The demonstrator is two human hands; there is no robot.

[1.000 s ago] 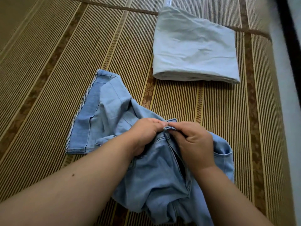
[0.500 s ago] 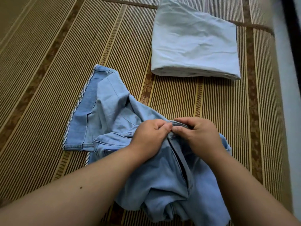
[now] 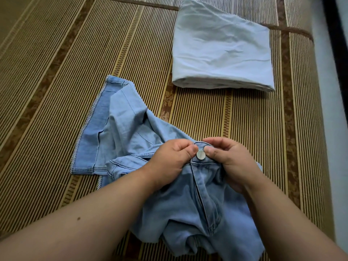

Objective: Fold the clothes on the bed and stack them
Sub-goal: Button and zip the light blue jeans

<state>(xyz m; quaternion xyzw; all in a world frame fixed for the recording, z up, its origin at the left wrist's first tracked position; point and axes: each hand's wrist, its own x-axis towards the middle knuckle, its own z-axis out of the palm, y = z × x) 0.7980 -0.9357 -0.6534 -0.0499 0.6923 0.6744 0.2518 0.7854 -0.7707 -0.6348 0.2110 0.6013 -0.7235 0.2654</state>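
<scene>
Light blue denim shorts point(image 3: 130, 132) lie crumpled on the bed's striped bamboo mat point(image 3: 56, 72), one cuffed leg spread out to the left. My left hand point(image 3: 169, 162) pinches the waistband just left of a round metal button point(image 3: 200, 155). My right hand point(image 3: 231, 161) pinches the waistband on the button's right side, thumb against the button's edge. The fly runs down between my wrists. A pale grey folded garment point(image 3: 222, 49) lies flat on the mat beyond the shorts, to the right.
The mat's right edge point(image 3: 310, 129) runs beside a pale wall or bed side point(image 3: 335, 147). A seam between mat sections point(image 3: 143, 4) crosses the far end. Bare mat stretches to the left of the shorts.
Both hands slid slightly apart along the waistband, and the metal button now shows between my thumbs. The shorts stay in the same place.
</scene>
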